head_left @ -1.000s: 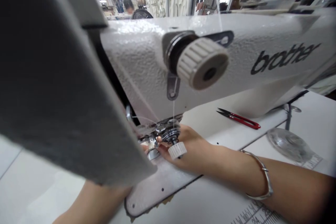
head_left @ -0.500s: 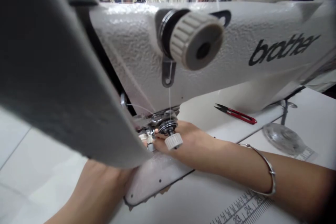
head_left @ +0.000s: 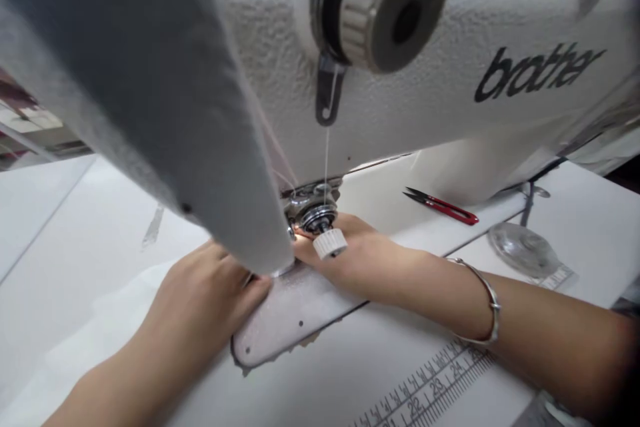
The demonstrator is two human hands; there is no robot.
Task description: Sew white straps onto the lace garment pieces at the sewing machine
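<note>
Item: my right hand (head_left: 360,260), under the sewing machine (head_left: 450,100) head, fingertips pinched at the thread (head_left: 327,160) by the needle; grip hidden. My left hand (head_left: 210,293): flat beside the plate (head_left: 290,320), fingers hidden. Snips (head_left: 443,207): behind, apart.

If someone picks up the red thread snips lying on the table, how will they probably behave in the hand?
The red thread snips look small and thin, so probably light and stiff. The dark blades end in sharp points, so gripping the red handle seems safer. They lie flat on the table, so rolling is unlikely; they may slide on that smooth surface.
</note>
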